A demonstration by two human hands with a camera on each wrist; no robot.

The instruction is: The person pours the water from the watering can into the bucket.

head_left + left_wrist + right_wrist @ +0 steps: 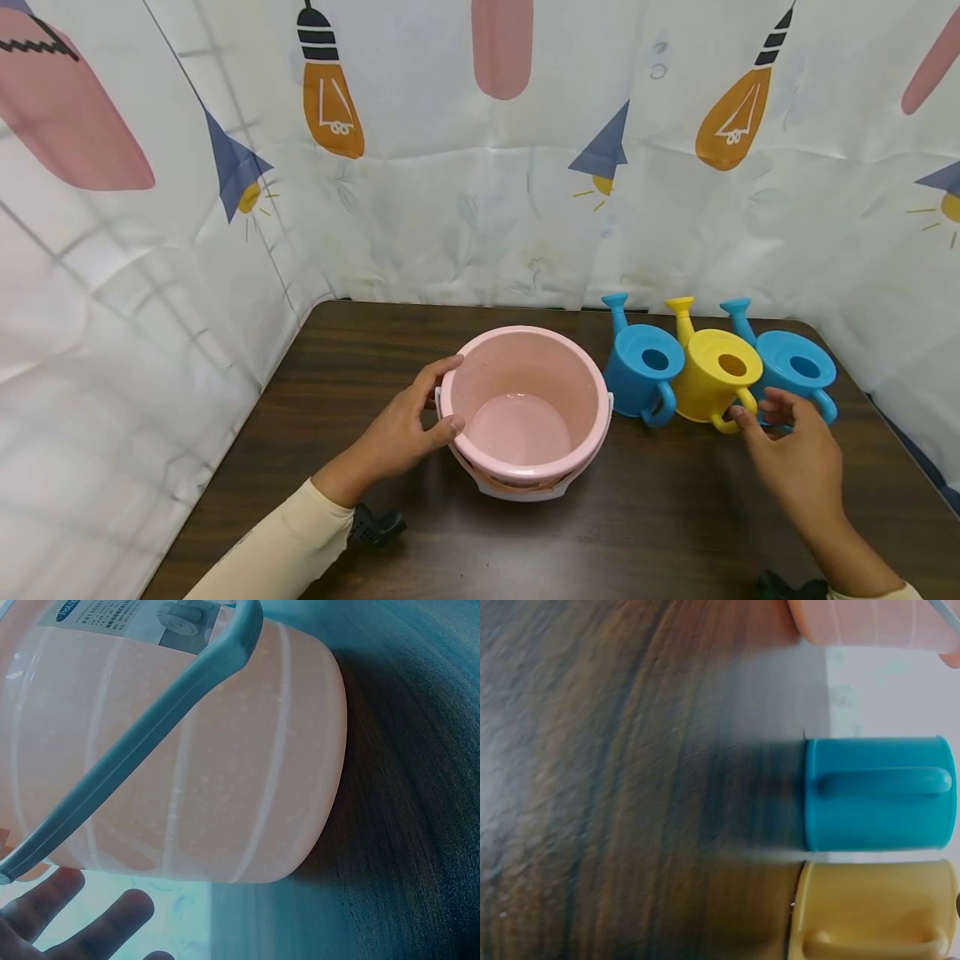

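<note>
A pink bucket (525,473) stands upright on the dark wooden table. My left hand (401,425) rests at its left side, thumb and index fingertip on the rim. In the left wrist view, other fingers (105,922) stretch out straight and spread beside the bucket's wall. At the right stand a blue watering can (637,379), a yellow watering can (701,387) and another blue watering can (787,354). My right hand (802,454) is at the yellow can's handle, thumb right by it, fingers loosely bent and apart from the thumb.
The three watering cans stand close together in a row near the table's back right corner, spouts toward the back. A patterned white curtain (450,233) hangs behind the table (360,350) and along its sides. The bucket's pale handle (135,750) hangs down along its wall.
</note>
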